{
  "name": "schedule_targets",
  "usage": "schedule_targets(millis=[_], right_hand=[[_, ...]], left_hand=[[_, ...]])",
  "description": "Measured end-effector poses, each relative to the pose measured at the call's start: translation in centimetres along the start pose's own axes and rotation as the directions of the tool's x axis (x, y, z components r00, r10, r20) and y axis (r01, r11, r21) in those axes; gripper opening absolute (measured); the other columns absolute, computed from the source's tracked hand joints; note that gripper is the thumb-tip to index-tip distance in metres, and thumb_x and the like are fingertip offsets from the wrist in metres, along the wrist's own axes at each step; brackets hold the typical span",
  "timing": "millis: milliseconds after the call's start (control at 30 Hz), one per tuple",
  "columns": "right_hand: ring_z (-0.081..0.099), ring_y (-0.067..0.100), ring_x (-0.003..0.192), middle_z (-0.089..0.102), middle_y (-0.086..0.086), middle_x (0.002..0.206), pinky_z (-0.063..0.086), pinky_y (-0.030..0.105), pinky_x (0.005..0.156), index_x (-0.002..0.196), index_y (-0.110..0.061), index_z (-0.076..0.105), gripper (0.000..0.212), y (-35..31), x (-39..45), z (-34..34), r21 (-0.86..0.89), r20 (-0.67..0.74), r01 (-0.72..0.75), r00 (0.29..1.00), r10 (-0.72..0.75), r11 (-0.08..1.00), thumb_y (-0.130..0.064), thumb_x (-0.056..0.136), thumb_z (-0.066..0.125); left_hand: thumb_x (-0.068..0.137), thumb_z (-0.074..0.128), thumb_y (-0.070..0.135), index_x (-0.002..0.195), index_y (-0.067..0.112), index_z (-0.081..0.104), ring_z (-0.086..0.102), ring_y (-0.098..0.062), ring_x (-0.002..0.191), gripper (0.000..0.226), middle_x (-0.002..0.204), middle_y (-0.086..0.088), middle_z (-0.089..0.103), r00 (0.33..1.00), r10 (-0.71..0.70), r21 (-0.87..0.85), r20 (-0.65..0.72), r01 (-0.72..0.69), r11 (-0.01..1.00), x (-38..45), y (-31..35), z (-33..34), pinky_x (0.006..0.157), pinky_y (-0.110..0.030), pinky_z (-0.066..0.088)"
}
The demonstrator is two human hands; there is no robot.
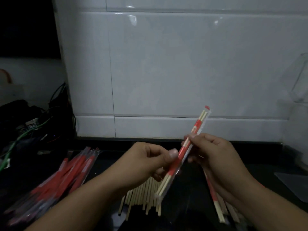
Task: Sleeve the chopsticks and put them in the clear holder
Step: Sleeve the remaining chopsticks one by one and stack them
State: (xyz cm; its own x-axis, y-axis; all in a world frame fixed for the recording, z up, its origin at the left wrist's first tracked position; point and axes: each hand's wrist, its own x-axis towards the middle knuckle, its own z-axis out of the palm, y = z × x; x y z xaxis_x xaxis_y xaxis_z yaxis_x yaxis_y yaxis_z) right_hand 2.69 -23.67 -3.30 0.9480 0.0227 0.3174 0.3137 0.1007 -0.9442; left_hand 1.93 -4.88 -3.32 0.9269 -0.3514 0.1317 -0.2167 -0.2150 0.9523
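Both hands hold one sleeved pair of chopsticks (183, 151) slantwise above the dark bench (186, 205), its upper end towards the tiled wall (166, 64). The right hand (215, 157) pinches the pair a little above its middle, fingers curled round it; the left hand (150, 160) has its thumb pressed against the red band lower down, and the fingers behind are hidden, so how fully they wrap it cannot be told.

The pair looks very light and stiff, but its clear plastic sleeve is thin and probably slick, so the sticks could slide out of the lower end if it is tipped. The likely best hold is at the red middle, where the wrap is tight on the wood.

Bare chopsticks (143, 197) lie fanned on the bench under the hands, a heap of red sleeves (66, 170) lies at the left, and more sticks (218, 209) lie under the right wrist. The clear holder (300, 77) is only a faint outline at the right edge, cut off by the frame; its opening cannot be made out. The dim light blurs the cables (25, 130) at far left
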Motion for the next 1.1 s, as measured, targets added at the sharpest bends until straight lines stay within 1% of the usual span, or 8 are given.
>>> schedule_targets(millis=[100, 200, 400, 600, 733, 833, 967, 1100], right_hand=[[0.056, 0.023, 0.057, 0.066, 0.021, 0.071, 0.044, 0.028, 0.051, 0.084, 0.006, 0.071, 0.02, -0.1, 2.3, -2.3, 0.028, -0.099, -0.095, 0.99, 0.097, 0.995, -0.01, 0.091, 0.061], [0.049, 0.022, 0.05, 0.062, 0.018, 0.061, 0.042, 0.027, 0.052, 0.08, 0.008, 0.071, 0.02, 0.1, 4.4, -6.2, -0.271, -0.101, -0.14, 0.988, 0.117, 0.952, -0.009, 0.09, 0.067], [0.061, 0.008, 0.047, 0.069, 0.002, 0.057, 0.044, 0.019, 0.053, 0.082, -0.009, 0.077, 0.006, 1.8, 5.5, -8.5, -0.777, -0.096, -0.225, 0.965, 0.243, 0.588, -0.015, 0.083, 0.077], [0.064, 0.017, 0.09, 0.068, 0.0, 0.096, 0.045, 0.026, 0.076, 0.101, -0.018, 0.071, 0.032, 2.6, 5.4, -7.5, -0.94, -0.12, -0.135, 0.991, 0.066, 0.313, -0.036, 0.076, 0.081], [0.059, 0.003, 0.078, 0.06, -0.016, 0.08, 0.042, 0.025, 0.073, 0.095, -0.027, 0.072, 0.01, 1.8, 3.8, -5.4, -0.916, 0.133, 0.204, 0.967, -0.218, 0.345, -0.028, 0.085, 0.073], [0.052, -0.006, 0.085, 0.053, -0.022, 0.092, 0.041, 0.017, 0.08, 0.101, -0.032, 0.072, 0.013, 1.8, 1.1, -2.3, -0.783, 0.517, 0.533, 0.845, -0.14, 0.321, -0.028, 0.09, 0.067], [0.053, -0.002, 0.105, 0.051, -0.02, 0.11, 0.043, 0.016, 0.093, 0.116, -0.032, 0.067, 0.023, 3.2, -0.8, 0.5, -0.608, 0.767, 0.698, 0.64, 0.05, 0.379, -0.027, 0.097, 0.057], [0.056, -0.001, 0.102, 0.055, -0.018, 0.109, 0.046, 0.016, 0.089, 0.11, -0.031, 0.07, 0.023, 3.9, -0.5, 0.1, -0.563, 0.791, 0.719, 0.612, 0.012, 0.408, -0.019, 0.093, 0.059]], left_hand=[[0.086, 0.057, 0.052, 0.093, 0.02, 0.076, 0.069, -0.01, 0.071, 0.038, 0.084, 0.003, 0.077, 0.972, 0.084, 0.144, -0.218, -0.053, 0.988, 0.3, -0.3, -0.4, 0.072, -0.032, 0.052], [0.092, 0.061, 0.043, 0.088, 0.025, 0.073, 0.068, -0.003, 0.071, 0.022, 0.08, 0.007, 0.075, 0.896, 0.135, 0.303, -0.424, 0.0, 0.953, 0.7, -0.9, -2.2, 0.076, -0.033, 0.056], [0.093, 0.062, 0.039, 0.096, 0.031, 0.071, 0.064, -0.005, 0.082, 0.012, 0.083, 0.011, 0.07, 0.845, 0.166, 0.63, -0.508, 0.233, 0.741, 1.3, -2.6, -5.4, 0.081, -0.037, 0.057], [0.091, 0.064, 0.042, 0.099, 0.03, 0.067, 0.062, -0.013, 0.085, 0.015, 0.091, 0.008, 0.067, 0.829, 0.088, 0.778, -0.553, 0.475, 0.412, 1.2, -3.4, -7.1, 0.08, -0.033, 0.055], [0.089, 0.065, 0.041, 0.103, 0.019, 0.061, 0.062, -0.023, 0.095, 0.027, 0.102, -0.003, 0.064, 0.791, -0.054, 0.769, -0.61, 0.606, 0.203, 0.4, -3.7, -9.7, 0.081, -0.031, 0.052], [0.091, 0.062, 0.033, 0.111, 0.017, 0.058, 0.062, -0.025, 0.102, 0.025, 0.107, -0.006, 0.062, 0.774, -0.162, 0.765, -0.612, 0.631, 0.125, 0.3, -4.4, -10.2, 0.081, -0.031, 0.05], [0.092, 0.06, 0.02, 0.116, 0.014, 0.056, 0.063, -0.028, 0.105, 0.025, 0.116, -0.011, 0.062, 0.778, -0.163, 0.766, -0.607, 0.627, 0.138, 0.8, -5.1, -10.1, 0.082, -0.033, 0.051], [0.095, 0.056, 0.019, 0.093, 0.011, 0.059, 0.065, -0.028, 0.091, 0.009, 0.087, -0.007, 0.06, 0.797, -0.082, 0.762, -0.599, 0.598, 0.248, 1.3, -5.6, -10.2, 0.071, -0.03, 0.047]])
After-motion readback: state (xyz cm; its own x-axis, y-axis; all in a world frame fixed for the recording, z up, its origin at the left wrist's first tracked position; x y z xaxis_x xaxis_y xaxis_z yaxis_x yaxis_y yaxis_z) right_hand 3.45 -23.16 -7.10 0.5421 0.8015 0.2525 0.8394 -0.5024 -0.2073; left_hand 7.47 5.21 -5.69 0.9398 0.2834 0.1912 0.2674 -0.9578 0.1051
